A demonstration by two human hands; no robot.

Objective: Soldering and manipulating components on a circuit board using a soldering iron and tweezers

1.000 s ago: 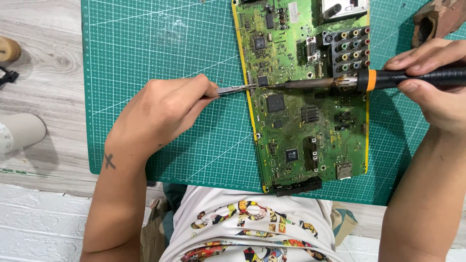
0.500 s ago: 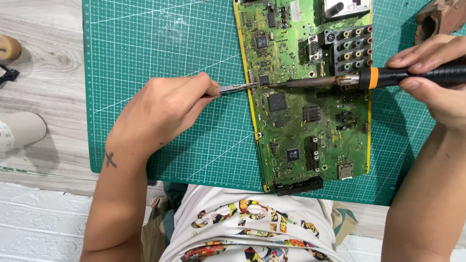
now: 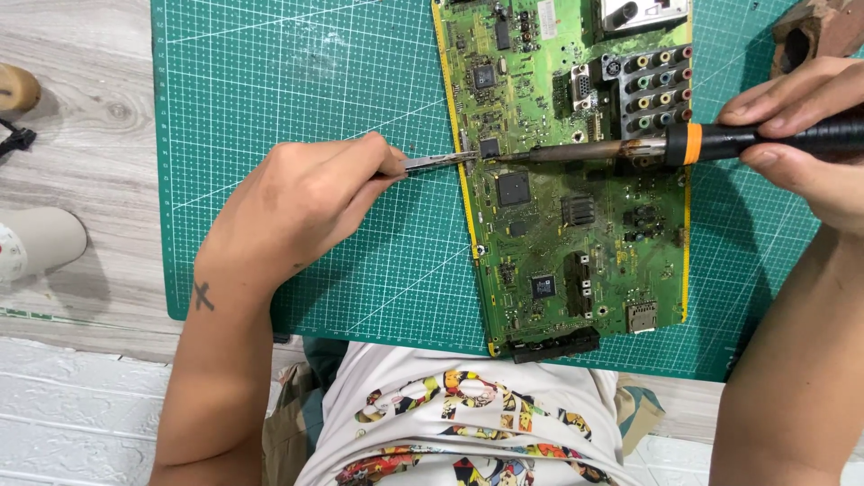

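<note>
a: where are the hands right now?

b: the left hand is curled shut around a pair of metal tweezers, fingers pressed together on the handle. the tips reach over the left edge of the green circuit board to a small black chip

a: and the other one?

b: the right hand pinches the dark grip of a soldering iron between thumb and fingers, just behind its orange collar. the shaft lies across the board and its tip sits at the right side of that same small chip

a: so tweezers on one side, iron on the other?

b: yes, they meet at the chip from opposite sides. whether the tweezer tips actually grip it, i cannot tell, it is too small

a: how far along would you judge the work?

b: the chip sits flat in its place on the board, so i'd judge it is being heated and not yet lifted or shifted. the larger black chip just below looks untouched, as do the row of coloured sockets near the top right

a: where does the board lie?

b: flat on a green cutting mat with a white grid, on a pale wooden table. a brown wooden piece sits at the top right corner, near the right hand
</note>
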